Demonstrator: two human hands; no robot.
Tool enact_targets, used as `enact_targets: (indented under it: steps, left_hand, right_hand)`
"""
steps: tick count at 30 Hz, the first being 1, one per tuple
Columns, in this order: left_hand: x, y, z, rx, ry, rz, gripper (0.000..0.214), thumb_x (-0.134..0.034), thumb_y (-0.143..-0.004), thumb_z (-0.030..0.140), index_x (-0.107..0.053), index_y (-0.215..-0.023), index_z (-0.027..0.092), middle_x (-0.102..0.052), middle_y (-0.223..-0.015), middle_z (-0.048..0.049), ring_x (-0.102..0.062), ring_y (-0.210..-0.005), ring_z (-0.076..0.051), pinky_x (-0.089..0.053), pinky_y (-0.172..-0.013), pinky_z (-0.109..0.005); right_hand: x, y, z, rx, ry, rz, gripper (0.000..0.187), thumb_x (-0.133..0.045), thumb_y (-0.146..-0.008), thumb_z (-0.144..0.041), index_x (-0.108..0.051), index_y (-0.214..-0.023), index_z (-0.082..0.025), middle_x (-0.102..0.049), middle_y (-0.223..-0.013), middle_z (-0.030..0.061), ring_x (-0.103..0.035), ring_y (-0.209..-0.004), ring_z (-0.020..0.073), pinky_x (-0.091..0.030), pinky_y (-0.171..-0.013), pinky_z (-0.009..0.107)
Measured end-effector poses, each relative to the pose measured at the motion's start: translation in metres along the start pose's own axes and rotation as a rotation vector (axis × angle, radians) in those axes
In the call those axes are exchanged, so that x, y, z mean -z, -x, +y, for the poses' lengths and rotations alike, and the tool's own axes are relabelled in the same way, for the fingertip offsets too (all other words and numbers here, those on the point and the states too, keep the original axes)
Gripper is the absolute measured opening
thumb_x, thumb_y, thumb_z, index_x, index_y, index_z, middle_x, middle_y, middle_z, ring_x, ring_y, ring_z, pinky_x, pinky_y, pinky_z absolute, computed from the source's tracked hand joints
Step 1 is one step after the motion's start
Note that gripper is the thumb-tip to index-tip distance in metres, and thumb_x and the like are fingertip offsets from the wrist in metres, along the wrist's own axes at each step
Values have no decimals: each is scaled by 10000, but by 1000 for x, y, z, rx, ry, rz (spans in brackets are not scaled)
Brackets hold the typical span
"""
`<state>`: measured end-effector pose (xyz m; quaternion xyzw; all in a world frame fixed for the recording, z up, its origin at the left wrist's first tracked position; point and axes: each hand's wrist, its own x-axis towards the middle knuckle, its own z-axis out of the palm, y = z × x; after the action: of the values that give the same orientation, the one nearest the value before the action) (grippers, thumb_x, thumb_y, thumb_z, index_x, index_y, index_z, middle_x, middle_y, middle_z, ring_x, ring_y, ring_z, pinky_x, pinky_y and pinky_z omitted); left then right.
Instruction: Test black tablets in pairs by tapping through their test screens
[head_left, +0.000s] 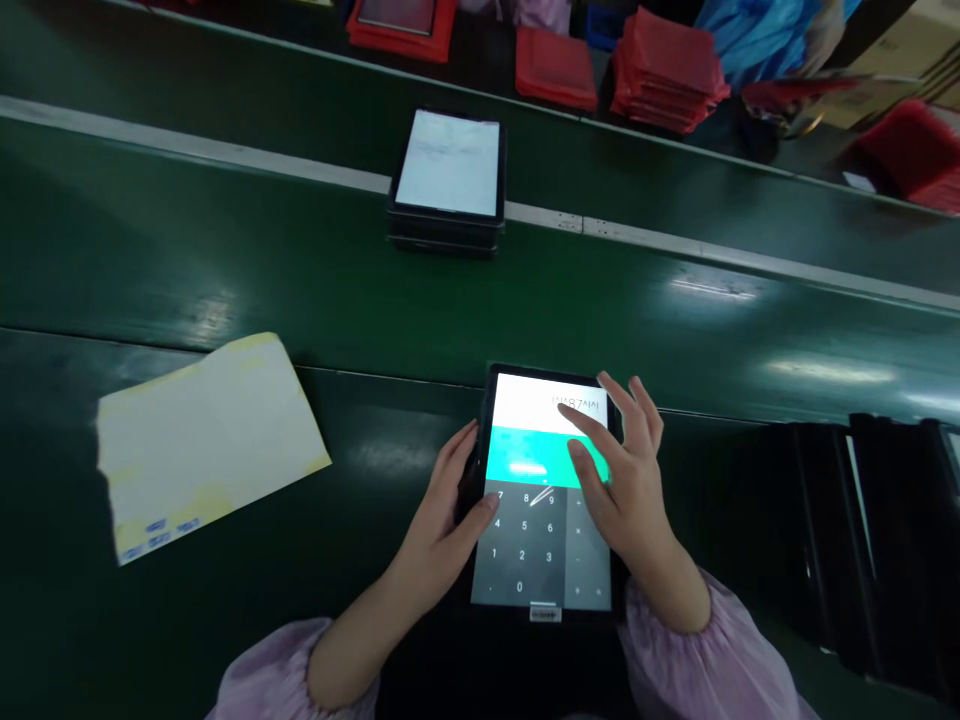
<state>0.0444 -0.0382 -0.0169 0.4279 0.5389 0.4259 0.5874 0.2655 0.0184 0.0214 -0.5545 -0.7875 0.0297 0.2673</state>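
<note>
A black-framed tablet (521,555) lies in front of me, its lit screen showing a calculator with a white top, a green band and dark number keys. Gripping its left edge is my left hand (442,530), thumb on the screen beside the 7 and fingers along the side. My right hand (630,475) hovers over the upper right of the screen with fingers spread. Its index fingertip is at the white display area; whether it touches the glass I cannot tell. A small barcode label (545,614) sits on the tablet's bottom frame.
A stack of tablets (448,165), the top one lit, stands farther back on the green bench. Left lies a sheet of white paper (206,445) with yellow patches. Several dark tablets (832,540) lean together at right. Red sleeves (667,65) and a blue plastic bag (757,35) are beyond.
</note>
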Motion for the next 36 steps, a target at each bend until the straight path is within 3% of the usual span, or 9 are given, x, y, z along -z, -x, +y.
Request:
enact_targets:
  steps: [4,7,10,16,22,28,36]
  left_hand:
    - [1,0,-2,-25,-17,10,659,-689,-991,564,-532,-1592,344,-447,-1739,-93,-305,-1664,-344,-432,-1270,-551]
    - [2,0,-1,-23,-22,9,639,-675,-1003,558,-539,-1591,347,-465,-1729,-88,-329,-1654,-343,-425,-1274,-558]
    - [3,-1,-1,-30,-40,4,612,-684,-1002,545,-566,-1571,352,-490,-1714,-80,-350,-1645,-342,-412,-1283,-557]
    - [1,-2,-1,-71,-79,31,600,-653,-1007,589,-588,-1552,348,-544,-1674,-79,-376,-1632,-336,-430,-1270,-557]
    - [-1,-2,-1,-59,-107,61,595,-641,-1009,568,-595,-1539,303,-540,-1676,-101,-407,-1614,-333,-418,-1276,-552]
    - [1,-2,-4,-49,-112,64,550,-636,-1013,528,-604,-1522,323,-547,-1667,-85,-416,-1608,-330,-408,-1279,-550]
    - [-3,-4,-7,-146,-102,85,540,-616,-1023,545,-619,-1513,318,-583,-1626,-89,-456,-1577,-336,-386,-1295,-547]
  right_hand:
    - [10,5,4,-40,-4,48,322,-497,-1122,-356,-788,-1250,-309,-582,-1572,102,-397,-1584,439,-470,-1153,738]
    - [23,16,2,66,-64,38,310,-534,-1082,-221,-835,-1131,-280,-613,-1542,90,-420,-1577,405,-516,-1153,645]
    - [37,32,-4,229,-118,-52,314,-547,-1034,-162,-847,-1048,-256,-641,-1495,96,-443,-1559,373,-558,-1129,559]
    - [61,57,-16,228,-124,-65,329,-535,-969,-125,-837,-966,-256,-668,-1436,104,-404,-1580,344,-517,-1155,527]
    - [64,69,-33,368,-134,-288,328,-547,-937,-132,-825,-943,-307,-788,-1292,17,-343,-1616,261,-476,-1230,467]
    - [54,67,-26,246,54,-139,308,-581,-972,-105,-842,-1007,-267,-704,-1419,117,-336,-1619,346,-594,-1081,529]
    - [51,66,-31,195,-56,-82,333,-533,-1014,-130,-832,-1012,-277,-638,-1459,101,-407,-1562,335,-594,-1088,527]
